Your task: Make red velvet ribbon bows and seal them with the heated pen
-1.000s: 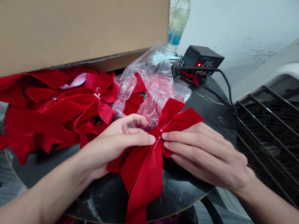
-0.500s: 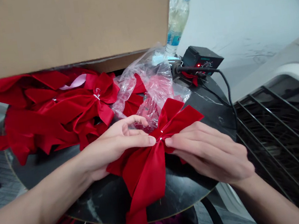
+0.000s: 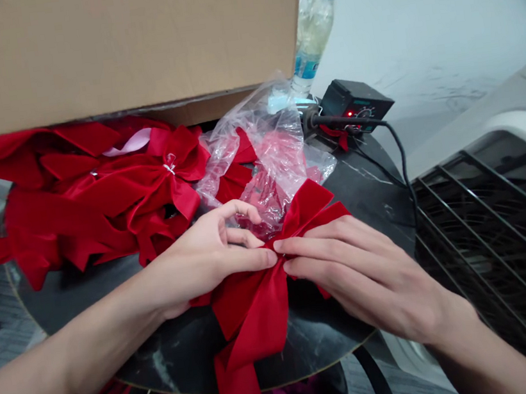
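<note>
A red velvet bow (image 3: 249,315) lies on the round black marble tabletop (image 3: 311,339), its long tails hanging past the table's near edge. My left hand (image 3: 212,255) presses its thumb against the bow's centre from the left. My right hand (image 3: 359,268) pinches the same centre from the right, and its fingers hide the knot. Behind my left hand sits a clear plastic bag (image 3: 267,151) holding more red velvet. A heap of finished red bows (image 3: 99,205) lies to the left, with a pale pink ribbon (image 3: 130,143) among them.
A large cardboard box (image 3: 103,50) overhangs the back of the table. Behind it stand plastic water bottles (image 3: 312,35) and a black control unit (image 3: 355,104) with a red light and a black cable. A black wire grille (image 3: 492,244) fills the right.
My right hand has slid left and now covers the bow's centre. The bow's upper loops have tilted and shifted, and its tails hang lower over the table's edge.
</note>
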A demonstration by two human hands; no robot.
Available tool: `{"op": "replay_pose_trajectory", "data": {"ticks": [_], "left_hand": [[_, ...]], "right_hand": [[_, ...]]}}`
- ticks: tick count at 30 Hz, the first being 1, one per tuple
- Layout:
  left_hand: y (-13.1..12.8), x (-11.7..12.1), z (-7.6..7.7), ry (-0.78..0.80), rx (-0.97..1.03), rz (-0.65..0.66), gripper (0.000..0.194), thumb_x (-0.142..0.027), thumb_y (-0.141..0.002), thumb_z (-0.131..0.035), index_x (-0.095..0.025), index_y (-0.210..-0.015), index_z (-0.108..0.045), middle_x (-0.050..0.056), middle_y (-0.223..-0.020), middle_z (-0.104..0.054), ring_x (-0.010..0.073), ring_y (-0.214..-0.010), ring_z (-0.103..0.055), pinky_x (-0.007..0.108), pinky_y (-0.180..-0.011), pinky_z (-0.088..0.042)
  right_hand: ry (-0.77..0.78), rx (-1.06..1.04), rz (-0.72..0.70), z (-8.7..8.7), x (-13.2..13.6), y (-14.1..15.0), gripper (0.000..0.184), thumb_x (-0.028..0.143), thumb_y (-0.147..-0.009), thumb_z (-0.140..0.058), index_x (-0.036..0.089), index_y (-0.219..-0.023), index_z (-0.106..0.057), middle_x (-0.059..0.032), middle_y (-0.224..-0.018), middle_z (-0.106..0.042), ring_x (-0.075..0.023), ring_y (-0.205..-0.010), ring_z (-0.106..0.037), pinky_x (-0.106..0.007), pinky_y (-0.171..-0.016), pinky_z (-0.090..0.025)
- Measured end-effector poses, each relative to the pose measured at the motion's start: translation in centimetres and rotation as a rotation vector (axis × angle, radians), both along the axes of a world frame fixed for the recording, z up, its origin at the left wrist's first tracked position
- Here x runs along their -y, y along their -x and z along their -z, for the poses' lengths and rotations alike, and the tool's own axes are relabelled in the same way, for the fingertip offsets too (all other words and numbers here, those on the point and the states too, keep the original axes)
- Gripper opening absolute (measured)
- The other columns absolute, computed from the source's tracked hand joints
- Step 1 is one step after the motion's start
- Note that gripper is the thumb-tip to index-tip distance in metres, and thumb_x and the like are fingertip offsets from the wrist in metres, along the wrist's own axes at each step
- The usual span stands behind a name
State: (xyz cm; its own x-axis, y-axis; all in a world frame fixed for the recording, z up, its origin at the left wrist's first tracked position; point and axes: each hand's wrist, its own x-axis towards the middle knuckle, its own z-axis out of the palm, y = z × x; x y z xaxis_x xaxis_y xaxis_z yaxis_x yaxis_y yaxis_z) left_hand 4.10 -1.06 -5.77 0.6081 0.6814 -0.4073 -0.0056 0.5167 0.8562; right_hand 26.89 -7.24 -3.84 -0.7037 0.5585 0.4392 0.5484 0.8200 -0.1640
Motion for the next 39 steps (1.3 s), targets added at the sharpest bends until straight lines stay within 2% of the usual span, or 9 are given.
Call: {"op": "replay_pose_trajectory", "data": {"ticks": [4,9,12,16,23,26,29,33,39], "left_hand": [[0.0,0.0,0.6,-0.097,-0.042,0.035,0.051,-0.021,-0.071,-0.088,-0.026,-0.102,-0.048,-0.005,-0.076,-0.070,0.0119,-0.066,-0.067,0.021,-0.064,-0.047],[0.2,0.0,0.8,-0.117,-0.059,0.070,0.055,-0.015,-0.069,-0.085,-0.027,-0.103,-0.043,-0.005,-0.073,-0.070,0.0142,-0.067,-0.069,0.021,-0.062,-0.047],[0.2,0.1,0.7,-0.176,-0.071,0.069,0.056,-0.013,-0.069,-0.085,-0.027,-0.103,-0.042,-0.006,-0.070,-0.069,0.0138,-0.064,-0.069,0.020,-0.061,-0.049],[0.4,0.3,0.3,-0.224,-0.082,0.101,0.054,-0.016,-0.072,-0.083,-0.028,-0.107,-0.044,-0.005,-0.074,-0.068,0.0162,-0.070,-0.072,0.022,-0.063,-0.052],[0.2,0.4,-0.1,-0.284,-0.149,0.111,0.057,-0.018,-0.073,-0.085,-0.030,-0.117,-0.050,-0.003,-0.076,-0.073,0.0176,-0.075,-0.075,0.021,-0.066,-0.055],[0.2,0.3,-0.1,-0.268,-0.147,0.102,0.056,-0.021,-0.072,-0.087,-0.029,-0.115,-0.052,-0.004,-0.071,-0.073,0.0166,-0.072,-0.074,0.020,-0.066,-0.055],[0.3,0.3,-0.1,-0.276,-0.147,0.098,0.052,-0.026,-0.074,-0.086,-0.028,-0.115,-0.054,-0.003,-0.071,-0.073,0.0179,-0.071,-0.073,0.023,-0.067,-0.056],[0.1,0.3,0.1,-0.307,-0.179,0.103,0.047,-0.026,-0.073,-0.086,-0.026,-0.114,-0.062,-0.002,-0.072,-0.074,0.0186,-0.074,-0.074,0.026,-0.072,-0.056],[0.4,-0.5,-0.1,-0.306,-0.286,0.189,0.015,-0.022,-0.071,-0.086,-0.019,-0.084,-0.080,0.000,-0.068,-0.074,0.0135,-0.060,-0.066,0.019,-0.053,-0.048]], "right_hand": [[0.091,0.060,0.013,-0.6,-0.3,0.5,0.027,0.012,-0.104,-0.044,0.013,-0.115,-0.068,-0.0129,-0.121,-0.074,-0.0204,-0.105,-0.070,-0.034,-0.088,-0.059],[0.167,0.059,0.039,0.3,-0.7,0.8,0.020,0.011,-0.102,-0.051,0.013,-0.115,-0.066,-0.0134,-0.130,-0.070,-0.0206,-0.119,-0.068,-0.033,-0.100,-0.057],[0.257,-0.029,0.078,0.9,-0.8,0.9,0.019,0.012,-0.101,-0.054,0.015,-0.115,-0.065,-0.0088,-0.115,-0.074,-0.0174,-0.104,-0.072,-0.029,-0.092,-0.058],[0.357,-0.098,0.209,0.8,-0.9,1.2,0.025,0.020,-0.100,-0.059,0.021,-0.125,-0.064,-0.0051,-0.113,-0.076,-0.0155,-0.094,-0.072,-0.027,-0.085,-0.057],[0.525,-0.105,0.222,-0.6,-1.7,1.4,0.010,0.020,-0.096,-0.066,0.023,-0.100,-0.075,0.0011,-0.094,-0.077,-0.0122,-0.079,-0.070,-0.024,-0.074,-0.051],[0.602,-0.136,0.232,-1.1,-1.9,1.4,0.012,0.020,-0.097,-0.066,0.024,-0.099,-0.077,0.0034,-0.092,-0.078,-0.0097,-0.075,-0.069,-0.022,-0.072,-0.050],[0.671,-0.105,0.254,-1.4,-2.0,1.2,0.013,0.026,-0.097,-0.065,0.027,-0.103,-0.077,0.0070,-0.077,-0.074,-0.0066,-0.058,-0.060,-0.020,-0.058,-0.044],[0.636,-0.100,0.266,-1.4,-2.2,1.4,0.011,0.021,-0.093,-0.069,0.025,-0.096,-0.078,0.0072,-0.070,-0.071,-0.0059,-0.051,-0.054,-0.021,-0.052,-0.039],[0.481,-0.075,0.217,-2.1,-2.0,1.9,0.016,0.013,-0.092,-0.067,0.025,-0.098,-0.076,0.0059,-0.077,-0.073,-0.0078,-0.058,-0.061,-0.022,-0.059,-0.046]]}}
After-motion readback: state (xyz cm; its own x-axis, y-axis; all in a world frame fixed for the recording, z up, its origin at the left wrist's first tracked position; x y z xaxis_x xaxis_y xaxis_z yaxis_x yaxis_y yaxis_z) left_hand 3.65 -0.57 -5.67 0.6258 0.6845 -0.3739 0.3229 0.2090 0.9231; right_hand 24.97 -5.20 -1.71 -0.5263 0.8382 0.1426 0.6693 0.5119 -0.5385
